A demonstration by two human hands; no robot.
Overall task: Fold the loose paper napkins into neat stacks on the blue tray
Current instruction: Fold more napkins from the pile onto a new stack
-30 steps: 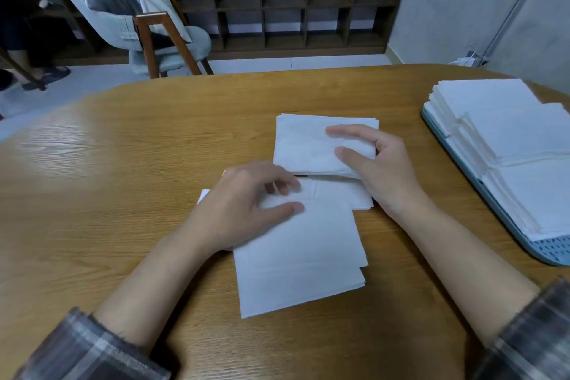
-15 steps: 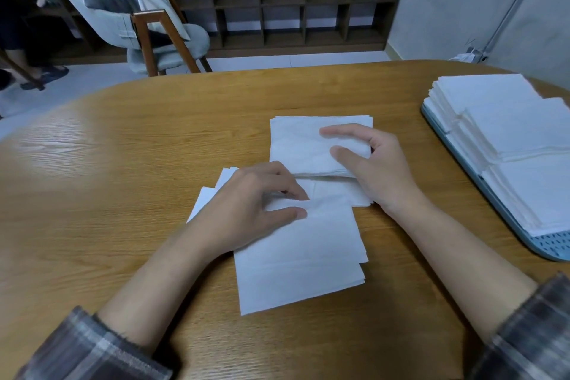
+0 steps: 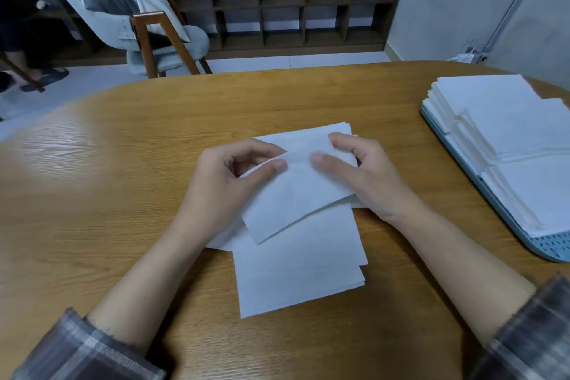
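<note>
A white paper napkin point(image 3: 296, 191) is lifted at a tilt over the middle of the wooden table. My left hand point(image 3: 228, 188) pinches its left upper edge between thumb and fingers. My right hand point(image 3: 364, 176) grips its right upper part, thumb on top. Under it lies a small pile of loose white napkins point(image 3: 299, 262). The blue tray point(image 3: 552, 247) sits at the table's right edge, and stacks of folded napkins point(image 3: 509, 133) fill it.
The oval wooden table point(image 3: 123, 194) spreads out bare to the left. Behind it stand a grey chair with wooden legs point(image 3: 154, 40) and a dark cubby shelf point(image 3: 293, 0). A person's legs point(image 3: 18, 52) show at far left.
Both hands have come together and lifted one napkin off the pile, tilting it. Before, the left hand lay on the near pile and the right hand on the far napkins.
</note>
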